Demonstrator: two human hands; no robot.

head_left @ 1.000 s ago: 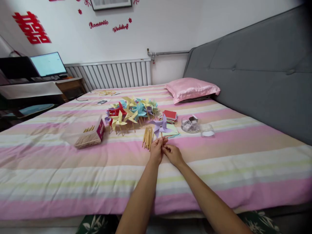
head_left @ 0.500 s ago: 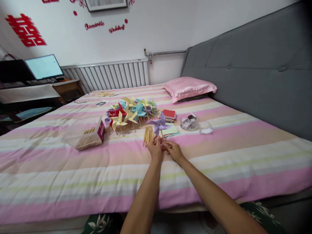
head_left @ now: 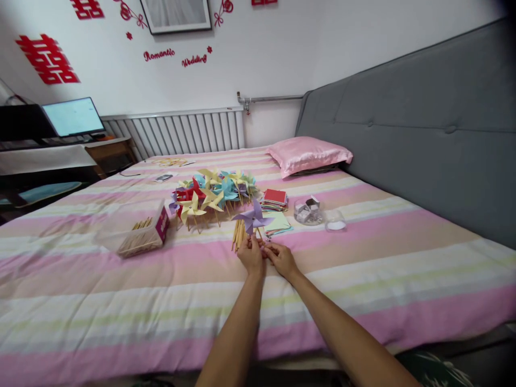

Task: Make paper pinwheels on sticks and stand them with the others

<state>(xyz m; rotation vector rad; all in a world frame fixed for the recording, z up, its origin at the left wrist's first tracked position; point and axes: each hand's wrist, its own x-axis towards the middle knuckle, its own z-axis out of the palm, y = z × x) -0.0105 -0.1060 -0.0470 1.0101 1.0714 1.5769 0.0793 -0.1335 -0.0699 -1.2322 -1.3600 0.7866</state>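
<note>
A purple paper pinwheel [head_left: 252, 217] stands just above my two hands on the striped bed [head_left: 121, 290]. My left hand [head_left: 251, 255] is closed around its wooden stick. My right hand [head_left: 281, 258] is pinched against the stick's lower end, touching the left hand. A bundle of loose wooden sticks [head_left: 238, 234] lies directly left of the pinwheel. Behind it sits a pile of finished pinwheels [head_left: 209, 192] in yellow, blue and red.
A clear box of sticks [head_left: 139, 236] lies to the left. Stacked coloured paper squares [head_left: 274, 200], a glass bowl [head_left: 306, 211] and a clear lid [head_left: 334, 221] sit to the right. A pink pillow [head_left: 308, 153], grey headboard [head_left: 403, 129] and radiator [head_left: 177, 133] border the bed.
The pinwheel has tilted lower and leftwards, with its blades now flatter. Both hands stay together on the stick. The camera view has shifted slightly upwards.
</note>
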